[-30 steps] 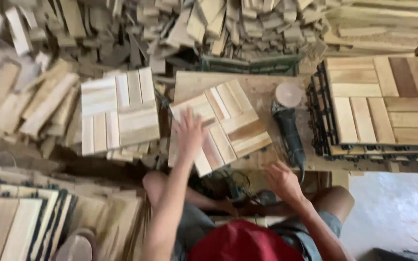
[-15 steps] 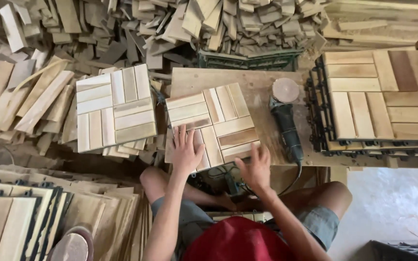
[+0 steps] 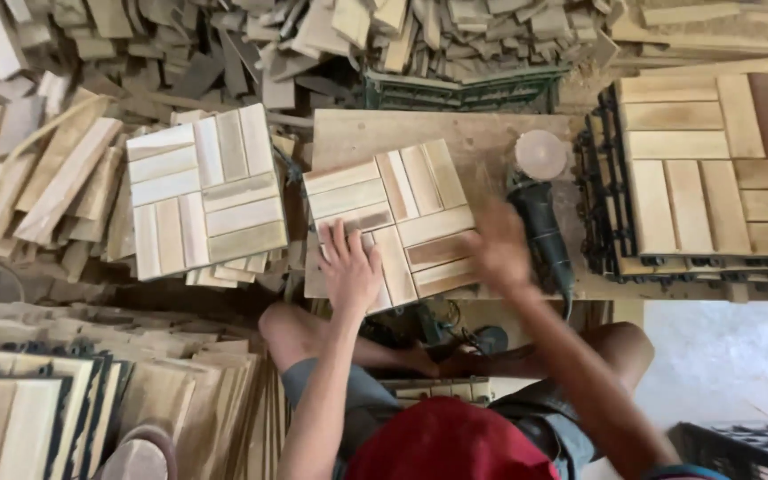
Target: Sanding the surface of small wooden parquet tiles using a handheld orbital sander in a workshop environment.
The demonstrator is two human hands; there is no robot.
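A square wooden slat tile (image 3: 402,196) lies on a plywood bench top (image 3: 375,133). My left hand (image 3: 348,267) rests flat on the tile's near left part with its fingers spread. My right hand (image 3: 497,249) is blurred by motion at the tile's near right corner. It is close beside a dark green angle grinder (image 3: 544,227) and holds nothing. The grinder lies on the bench with its round sanding disc (image 3: 540,153) at the far end.
A stack of finished tiles on black plastic grids (image 3: 713,169) stands to the right. Another tile stack (image 3: 206,191) sits to the left. Loose wood slats (image 3: 224,44) are heaped behind. More tile stacks (image 3: 28,409) stand lower left, and a dark crate (image 3: 731,444) lower right.
My right hand has swung from near my lap up and to the right, toward the grinder. My left hand has slid to the tile's near edge. The tile has turned a little.
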